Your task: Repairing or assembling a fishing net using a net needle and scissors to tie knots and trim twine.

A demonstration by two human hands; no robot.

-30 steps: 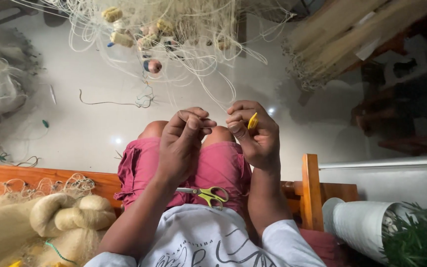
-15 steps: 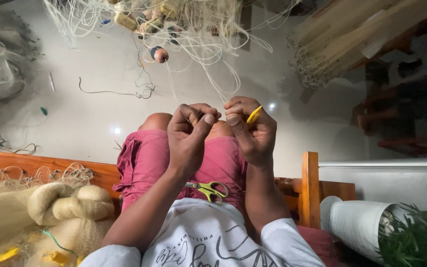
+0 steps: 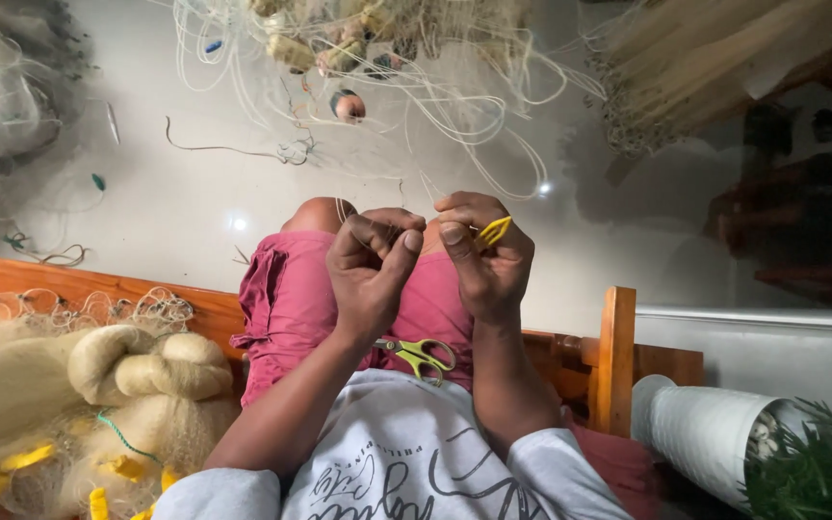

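Since a second ago, both my hands [image 3: 430, 255] have stayed together, left pinching thin pale fishing line [image 3: 414, 207], right clamped on a small yellow plastic netting needle [image 3: 493, 231].

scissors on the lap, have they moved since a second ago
No. The yellow-handled scissors lie in the same spot on the pink shorts, just below the left hand, as before; only the camera view shifted slightly.

I see no packages, labels, signs, screens anywhere in view. Only printed thing: grey script lettering on white shirt [image 3: 406, 453], bottom centre, under my forearms.
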